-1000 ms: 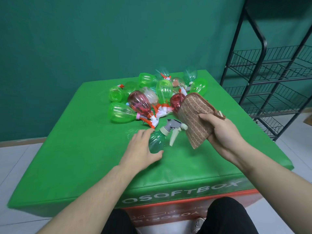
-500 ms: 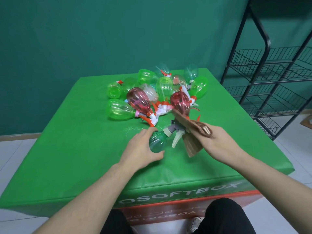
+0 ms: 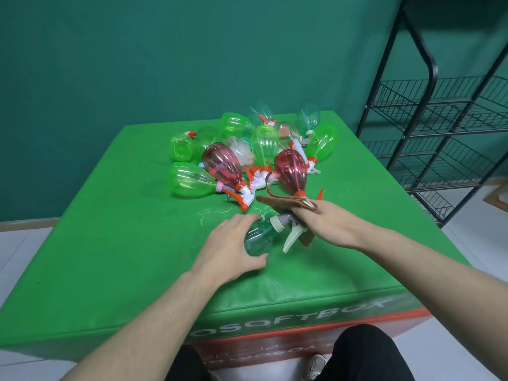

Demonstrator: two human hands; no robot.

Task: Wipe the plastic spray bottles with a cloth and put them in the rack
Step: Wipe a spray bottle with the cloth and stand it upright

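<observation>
A small teal spray bottle (image 3: 258, 237) with a grey nozzle and pale trigger lies on the green soft box (image 3: 123, 243). My left hand (image 3: 233, 248) grips its body. My right hand (image 3: 327, 224) holds a brown cloth (image 3: 283, 200) folded over the bottle's nozzle end. Behind them lies a heap of spray bottles (image 3: 247, 158), mostly green, two of them red (image 3: 291, 169), with orange and white triggers. The black wire rack (image 3: 445, 144) stands at the right, its shelves bare.
The box top drops off at its front edge just above my knees (image 3: 357, 353). A dark green wall rises behind the box. Pale floor tiles show on both sides. The rack stands apart from the box's right edge.
My right hand has lowered the cloth from upright onto the teal bottle's nozzle. My left hand stays on the bottle's body.
</observation>
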